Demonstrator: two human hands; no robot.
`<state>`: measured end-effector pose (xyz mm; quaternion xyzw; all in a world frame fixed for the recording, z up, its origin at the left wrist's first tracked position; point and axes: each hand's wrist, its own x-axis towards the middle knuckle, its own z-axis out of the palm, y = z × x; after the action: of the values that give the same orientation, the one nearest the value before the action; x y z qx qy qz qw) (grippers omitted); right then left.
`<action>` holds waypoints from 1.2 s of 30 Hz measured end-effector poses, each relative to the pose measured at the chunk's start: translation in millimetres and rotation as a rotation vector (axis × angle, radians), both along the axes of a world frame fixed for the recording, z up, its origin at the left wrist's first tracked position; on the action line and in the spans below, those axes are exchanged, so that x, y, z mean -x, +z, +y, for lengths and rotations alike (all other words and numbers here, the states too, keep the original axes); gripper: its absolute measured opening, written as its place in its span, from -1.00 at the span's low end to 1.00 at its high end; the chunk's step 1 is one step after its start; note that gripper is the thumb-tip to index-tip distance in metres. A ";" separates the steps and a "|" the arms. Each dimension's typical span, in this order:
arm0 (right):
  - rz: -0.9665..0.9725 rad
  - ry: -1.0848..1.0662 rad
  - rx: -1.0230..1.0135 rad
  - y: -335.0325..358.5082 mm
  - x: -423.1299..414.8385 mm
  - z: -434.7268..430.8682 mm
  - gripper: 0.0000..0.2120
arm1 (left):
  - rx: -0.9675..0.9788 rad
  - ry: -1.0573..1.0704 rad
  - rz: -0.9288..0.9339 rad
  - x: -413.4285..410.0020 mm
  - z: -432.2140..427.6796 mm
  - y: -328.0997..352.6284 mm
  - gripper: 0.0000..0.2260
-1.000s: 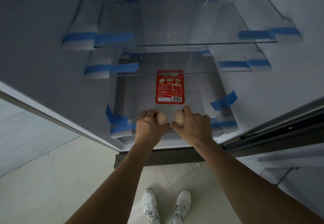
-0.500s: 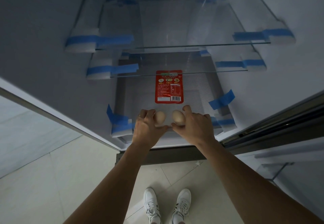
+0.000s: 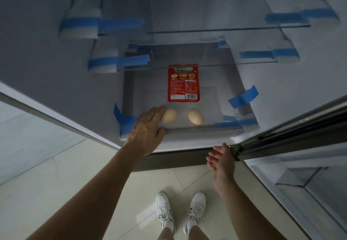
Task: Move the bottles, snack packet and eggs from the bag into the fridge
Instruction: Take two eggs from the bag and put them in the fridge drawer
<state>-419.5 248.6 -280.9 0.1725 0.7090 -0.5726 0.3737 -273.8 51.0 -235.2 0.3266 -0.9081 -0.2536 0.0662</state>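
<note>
2 eggs lie on the lowest fridge shelf [image 3: 221, 97], close to its front edge. The left egg [image 3: 169, 115] is touched on its left side by the fingertips of the left hand [image 3: 145, 129]; that hand is flat and loosely spread, with nothing clasped in it, and its palm rests over the shelf's front edge near the front-left corner. The right egg [image 3: 195, 116] lies free, just beside the left egg and apart from it. The red snack packet [image 3: 183, 82] lies flat on the same shelf behind both eggs, near the centre, barcode end toward the front.

The right hand [image 3: 221, 162] is outside the fridge, below the shelf's front-right corner, fingers spread wide and empty.

2 glass shelves [image 3: 225, 28] sit above, both bare in the visible area. Blue tape strips [image 3: 243, 97] mark the shelf edges and the side walls. White shoes [image 3: 179, 213] stand on the tiled floor [image 3: 56, 192] below
</note>
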 end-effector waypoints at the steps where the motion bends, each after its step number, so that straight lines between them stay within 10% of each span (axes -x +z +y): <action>1: -0.150 -0.062 0.065 -6.4 -3.1 -7.1 -0.60 | 0.017 -0.013 0.015 -0.7 -1.0 -4.0 -0.44; 9: -0.570 -0.387 0.277 -43.0 -14.1 -65.1 -0.30 | 0.075 -0.044 0.051 -5.5 -6.4 -20.2 -0.43; 36: -0.562 -0.508 0.408 -68.3 -81.6 24.9 -0.34 | 0.004 -0.049 -0.033 -7.1 -10.4 -19.0 -0.33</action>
<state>-337.8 273.6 -349.2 0.4133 0.3869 -0.7058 0.4258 -266.7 40.6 -254.2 0.3084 -0.9172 -0.2482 0.0457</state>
